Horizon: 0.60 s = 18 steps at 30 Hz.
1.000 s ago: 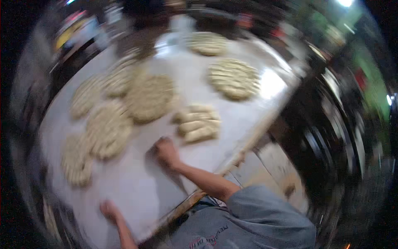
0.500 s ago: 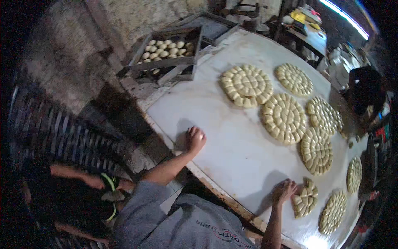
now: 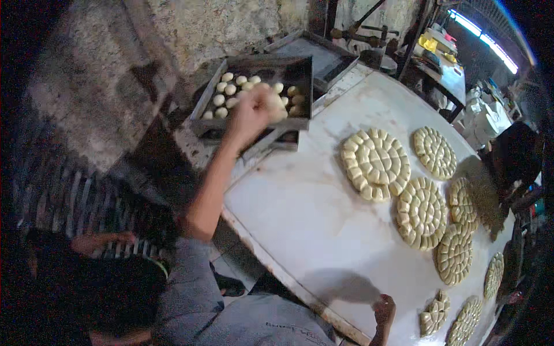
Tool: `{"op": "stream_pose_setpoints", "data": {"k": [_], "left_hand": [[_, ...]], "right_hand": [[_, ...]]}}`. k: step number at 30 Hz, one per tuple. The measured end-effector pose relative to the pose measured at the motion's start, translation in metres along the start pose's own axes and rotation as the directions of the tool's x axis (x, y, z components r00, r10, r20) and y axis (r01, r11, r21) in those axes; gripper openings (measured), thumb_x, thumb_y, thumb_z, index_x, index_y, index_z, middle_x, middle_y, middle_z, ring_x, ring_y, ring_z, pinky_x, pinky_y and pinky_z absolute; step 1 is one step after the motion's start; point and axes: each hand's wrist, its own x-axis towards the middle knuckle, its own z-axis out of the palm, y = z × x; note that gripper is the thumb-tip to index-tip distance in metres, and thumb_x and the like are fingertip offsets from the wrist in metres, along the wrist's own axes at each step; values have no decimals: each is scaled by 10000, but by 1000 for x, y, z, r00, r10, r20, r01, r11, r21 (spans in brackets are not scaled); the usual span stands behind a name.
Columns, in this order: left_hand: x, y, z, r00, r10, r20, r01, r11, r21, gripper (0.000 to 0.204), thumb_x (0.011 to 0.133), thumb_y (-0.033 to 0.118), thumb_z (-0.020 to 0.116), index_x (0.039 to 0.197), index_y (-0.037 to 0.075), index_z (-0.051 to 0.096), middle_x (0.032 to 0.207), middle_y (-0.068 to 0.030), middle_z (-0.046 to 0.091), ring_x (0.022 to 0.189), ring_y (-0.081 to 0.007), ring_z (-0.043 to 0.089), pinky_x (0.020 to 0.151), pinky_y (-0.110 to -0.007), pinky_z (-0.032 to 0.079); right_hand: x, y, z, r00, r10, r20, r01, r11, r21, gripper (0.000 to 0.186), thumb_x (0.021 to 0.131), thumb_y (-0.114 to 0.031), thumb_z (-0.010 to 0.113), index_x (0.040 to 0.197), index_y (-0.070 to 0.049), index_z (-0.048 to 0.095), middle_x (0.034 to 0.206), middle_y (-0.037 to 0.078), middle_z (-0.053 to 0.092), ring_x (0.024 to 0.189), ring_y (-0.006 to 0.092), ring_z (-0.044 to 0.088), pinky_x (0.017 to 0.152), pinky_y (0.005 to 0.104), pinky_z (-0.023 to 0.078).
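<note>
My left hand (image 3: 252, 115) reaches over a dark metal tray (image 3: 202, 118) of round pale dough balls (image 3: 229, 90). It is smeared by motion. Dough balls show right beside its fingers, and I cannot tell whether any is gripped. Low over the near part of the white table (image 3: 300, 230), my right hand (image 3: 384, 311) is curled closed. Whatever lies inside it, if anything, is hidden. Closest to it on the right lies a partly built piece (image 3: 434, 314) of scored dough segments. Farther off lie several flat round dough wheels (image 3: 376, 164) cut into segments.
Another shallow tray (image 3: 314, 57) stands behind the dough balls, against the rough wall. At lower left, close to my left arm, is another person (image 3: 127, 294). A dark shape (image 3: 511, 155) stands beyond the table's right edge. A side table (image 3: 447, 75) stands at the back.
My left hand has gone from the table's near left edge up and over the dough ball tray. My right hand has drawn away from the partial dough piece and curled. The view has shifted.
</note>
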Motion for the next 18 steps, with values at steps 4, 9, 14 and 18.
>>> {"op": "stream_pose_setpoints", "data": {"k": [4,9,14,18], "left_hand": [[141,-53,-48,766,260,-588,-192,965,176,376,748,149,681,1078,27,548,959,-117,615,853,-235,591,753,-329,469],[144,-161,7,962,-249,-108,241,967,-83,747,732,301,701,1291,-19,323,1327,-226,328,1187,-328,382,985,-405,317],[-45,-112,-30,649,303,698,286,753,-593,451,842,260,590,1208,24,474,1171,-109,538,1101,-196,501,952,-351,384],[-113,-104,-44,399,364,842,515,671,-534,572,796,303,645,1243,14,433,1244,-117,492,1167,-238,447,999,-390,329]], "right_hand": [[64,-149,-26,909,14,417,-371,486,792,457,725,-114,626,1136,44,505,1037,126,590,890,201,580,771,322,486],[170,-352,-101,965,-228,-131,260,749,609,375,835,-184,547,1138,37,533,1123,147,567,1062,225,516,929,331,385],[302,-562,-120,331,-249,-910,904,360,230,338,811,-153,599,1121,-20,574,990,105,610,895,169,573,768,257,459],[482,-601,20,444,-578,-685,827,559,64,326,746,-246,660,1002,-55,599,754,168,610,700,317,580,654,406,456]]}}
